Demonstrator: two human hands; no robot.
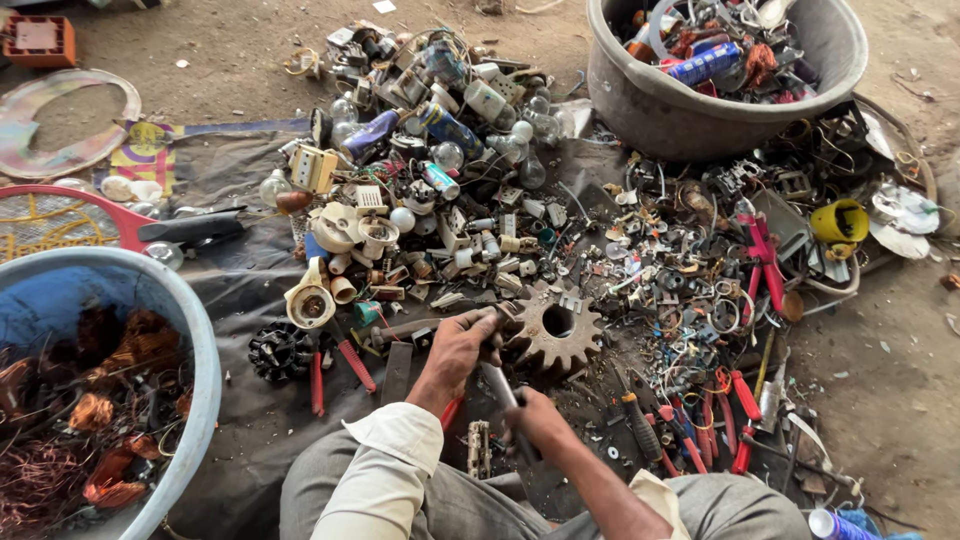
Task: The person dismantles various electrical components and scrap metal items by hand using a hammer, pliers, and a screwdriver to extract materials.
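Observation:
I sit on the ground over a dark sheet covered in scrap. My left hand (462, 345) is closed on a small part pressed against the edge of a rusty toothed gear (553, 327) lying flat in front of me. A grey metal tool handle (498, 386) runs from that spot back to my right hand (535, 415), which grips it. What the left hand holds is mostly hidden by its fingers.
A blue tub (190, 330) with copper wire coils stands at left. A grey tub (690, 110) of scrap stands at the back right. Bulbs, sockets and plastic parts (420, 190) are heaped ahead. Red-handled pliers and screwdrivers (715, 420) lie to the right.

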